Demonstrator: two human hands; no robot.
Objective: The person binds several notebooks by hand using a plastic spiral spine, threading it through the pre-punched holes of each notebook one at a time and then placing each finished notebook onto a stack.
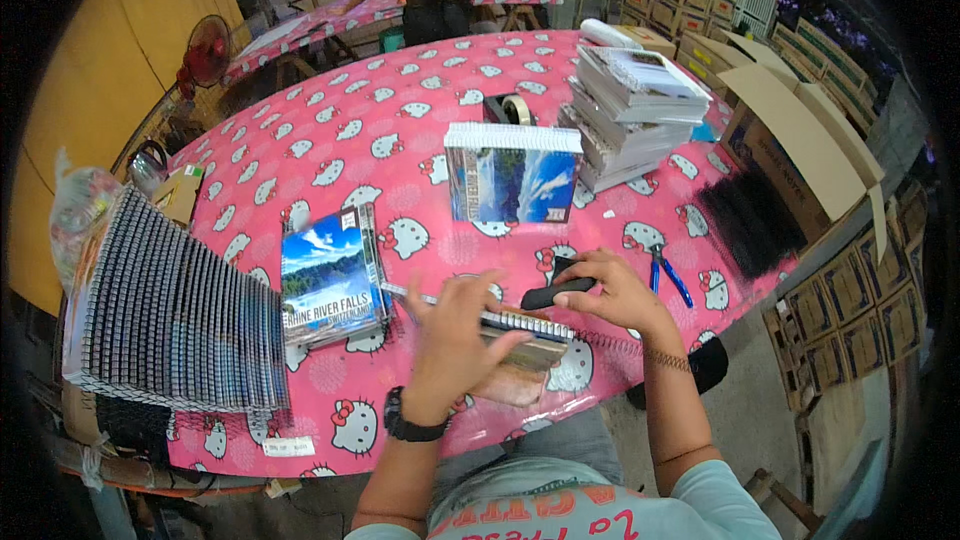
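Pink table (420, 70); open carton (768, 152), contents hidden; left hand (452, 342) spread over notebook (527, 360), right hand (622, 288) gripping black tool (548, 296).

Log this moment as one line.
left hand: over notebook | right hand: gripping black object | spiral coil: protruding from notebook's right end | nearby: blue-handled pliers

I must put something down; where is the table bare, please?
Free: the stretch of table left of the tape dispenser, beyond the flat notebooks. Crowded: left edge, with the coil-bound stack; right side, with book piles and black heap; around left hand and right hand.
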